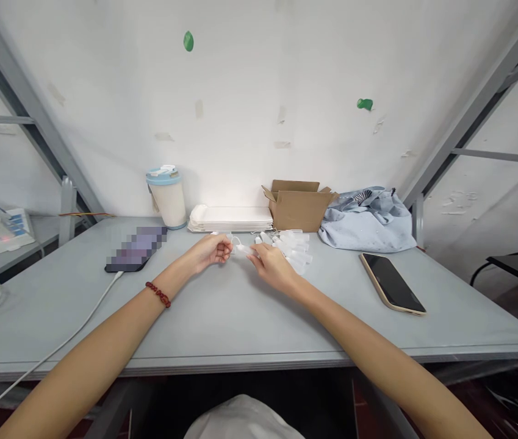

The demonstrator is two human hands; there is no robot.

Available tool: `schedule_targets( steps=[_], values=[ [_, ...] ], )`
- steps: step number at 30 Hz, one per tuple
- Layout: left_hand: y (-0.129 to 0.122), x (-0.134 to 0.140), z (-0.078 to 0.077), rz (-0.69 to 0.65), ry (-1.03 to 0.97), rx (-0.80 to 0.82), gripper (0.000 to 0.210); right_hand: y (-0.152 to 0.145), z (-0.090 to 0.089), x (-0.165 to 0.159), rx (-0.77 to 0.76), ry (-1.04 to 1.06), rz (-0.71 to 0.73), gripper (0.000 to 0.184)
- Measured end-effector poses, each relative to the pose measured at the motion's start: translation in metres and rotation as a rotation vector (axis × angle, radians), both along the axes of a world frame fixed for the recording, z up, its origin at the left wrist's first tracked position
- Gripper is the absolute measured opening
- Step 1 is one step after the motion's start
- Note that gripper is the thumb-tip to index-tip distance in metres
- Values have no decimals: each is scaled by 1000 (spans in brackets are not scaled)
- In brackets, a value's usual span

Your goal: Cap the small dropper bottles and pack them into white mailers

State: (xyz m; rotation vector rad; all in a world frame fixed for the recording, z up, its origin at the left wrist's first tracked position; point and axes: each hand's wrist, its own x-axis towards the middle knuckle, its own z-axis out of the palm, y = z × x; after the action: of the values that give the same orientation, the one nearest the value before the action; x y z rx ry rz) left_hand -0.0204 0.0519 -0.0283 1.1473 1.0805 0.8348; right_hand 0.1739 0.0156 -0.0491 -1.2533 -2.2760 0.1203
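One small translucent piece [244, 249] sits pinched in the right hand [271, 263] over the bench [240, 317], the left hand [213, 251] curled at its white cord [238, 239] (grip unclear), handling it seemingly the current step, next wanting steadiness.

The counter [240, 329] is plain grey, as is the frame [16, 85] at left and right. Behind, the wall [240, 73] is white with green spots [188, 41] and beige tape marks [164, 136]. The held tube [244, 250] and the pile of tubes [298, 249] are translucent white; the trays [233, 217] beyond are opaque white. Far left, the cup [170, 204] is cream under a light-blue lid [163, 178]. The box [299, 210] is brown, the cloth [363, 225] pale blue with a black-and-white striped patch. The right phone [393, 283] shows black, edged in beige; the bracelet [158, 294] is dark red, the cable [80, 326] white.
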Motion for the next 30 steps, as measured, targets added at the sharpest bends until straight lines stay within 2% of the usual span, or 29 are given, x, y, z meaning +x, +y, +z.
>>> schedule_targets(
  steps=[8, 30],
  values=[
    [-3, 2, 4, 8, 11, -8, 12, 0, -1, -1, 20, -1, 8, 20],
    [0, 1, 1, 6, 21, -21, 13, 1, -3, -1, 5, -1, -6, 22]
  ],
)
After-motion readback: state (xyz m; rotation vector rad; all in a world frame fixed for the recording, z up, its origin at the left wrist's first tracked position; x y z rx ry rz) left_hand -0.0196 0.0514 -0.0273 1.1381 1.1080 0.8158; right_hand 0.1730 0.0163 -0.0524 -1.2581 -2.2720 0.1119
